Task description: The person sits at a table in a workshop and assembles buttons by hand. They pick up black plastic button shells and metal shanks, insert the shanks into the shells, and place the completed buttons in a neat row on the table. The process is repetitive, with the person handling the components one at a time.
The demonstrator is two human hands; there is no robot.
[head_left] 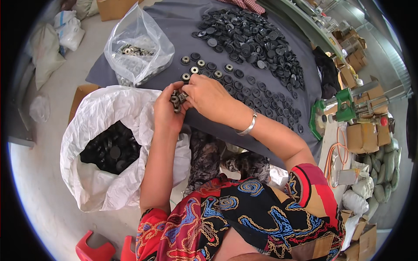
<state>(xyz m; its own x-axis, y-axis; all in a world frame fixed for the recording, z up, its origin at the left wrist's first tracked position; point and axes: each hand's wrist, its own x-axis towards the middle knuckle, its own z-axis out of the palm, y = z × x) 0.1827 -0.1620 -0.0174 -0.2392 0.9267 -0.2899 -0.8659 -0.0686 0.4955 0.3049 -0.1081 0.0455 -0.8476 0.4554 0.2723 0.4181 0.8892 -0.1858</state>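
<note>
My left hand (166, 111) is cupped around several small metal bearings (176, 101), close to the cloth's near edge. The fingers of my right hand (209, 96) are pinched together over that palm, at a bearing on top of the handful. Just beyond my hands, some round black plastic wheels carry a shiny bearing in the middle, such as this wheel (194, 70). Black wheels without bearings (257, 92) lie in loose rows to the right. A heap of black wheels (248, 39) spreads farther back.
A clear plastic bag (152, 37) of bearings stands left on the grey cloth (174, 17). Beside my left forearm, a white sack (93, 108) holds black wheels (114, 150). A green hand press (345, 105) stands at right, near cardboard boxes (362, 137). Red stools (93, 248) are lower left.
</note>
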